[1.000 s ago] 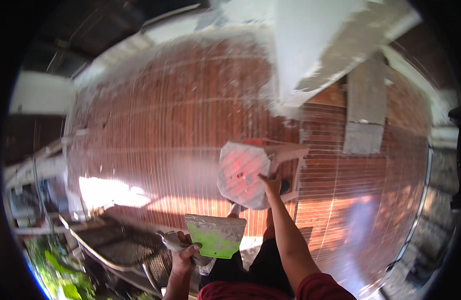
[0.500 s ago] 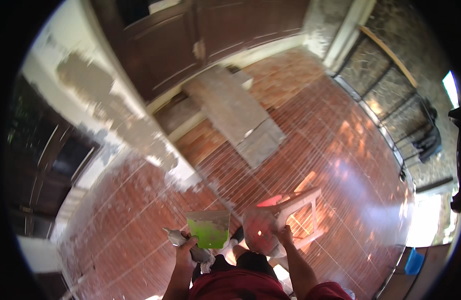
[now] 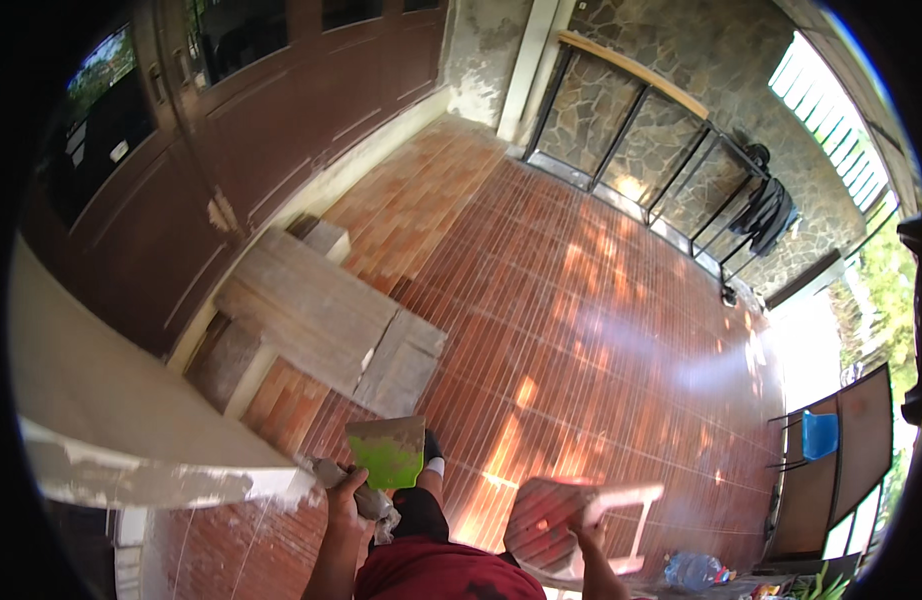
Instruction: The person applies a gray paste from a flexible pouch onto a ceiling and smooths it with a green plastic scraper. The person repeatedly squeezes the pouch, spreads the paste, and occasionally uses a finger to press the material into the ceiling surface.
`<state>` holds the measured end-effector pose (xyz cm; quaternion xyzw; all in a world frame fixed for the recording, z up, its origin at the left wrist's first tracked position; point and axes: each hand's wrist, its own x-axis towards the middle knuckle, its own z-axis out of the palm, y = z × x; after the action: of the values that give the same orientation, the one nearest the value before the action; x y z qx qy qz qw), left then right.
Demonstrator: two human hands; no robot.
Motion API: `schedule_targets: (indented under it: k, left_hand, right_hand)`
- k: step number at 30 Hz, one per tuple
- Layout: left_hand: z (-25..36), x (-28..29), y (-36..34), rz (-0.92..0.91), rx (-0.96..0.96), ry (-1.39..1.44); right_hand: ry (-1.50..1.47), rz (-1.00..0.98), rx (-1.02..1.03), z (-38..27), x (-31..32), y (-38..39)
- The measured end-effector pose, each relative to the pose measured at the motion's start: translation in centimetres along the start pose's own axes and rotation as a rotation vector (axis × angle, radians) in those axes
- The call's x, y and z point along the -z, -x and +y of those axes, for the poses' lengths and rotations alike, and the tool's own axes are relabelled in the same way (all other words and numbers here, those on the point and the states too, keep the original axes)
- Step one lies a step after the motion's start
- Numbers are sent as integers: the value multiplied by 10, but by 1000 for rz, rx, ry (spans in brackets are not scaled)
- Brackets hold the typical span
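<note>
Holding stool (image 3: 543, 522) over red tiled floor (image 3: 591, 385) (sun-dappled); stone wall (image 3: 586, 115) beyond.

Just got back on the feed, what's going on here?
A person's left hand holds a green plate smeared grey along its far edge, plus a grey bundle I can't identify. The right hand grips a worn reddish stool by its seat, tipped with its legs pointing right; whether it touches the floor, I can't tell. Ahead, grey boards lie near the brown doors.
</note>
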<state>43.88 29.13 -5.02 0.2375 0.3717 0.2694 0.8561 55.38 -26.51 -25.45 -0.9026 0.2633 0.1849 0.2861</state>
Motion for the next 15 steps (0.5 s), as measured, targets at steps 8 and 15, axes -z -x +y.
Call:
schedule_targets:
  k: [8, 15]
  left_hand:
    - [14, -215, -245, -45, -52, -373]
    - [33, -408, -451, -200, -213, -279]
  right_hand:
    - [-44, 12, -318, -108, 6, -69]
    - [-232, -37, -386, -280, -11, -187]
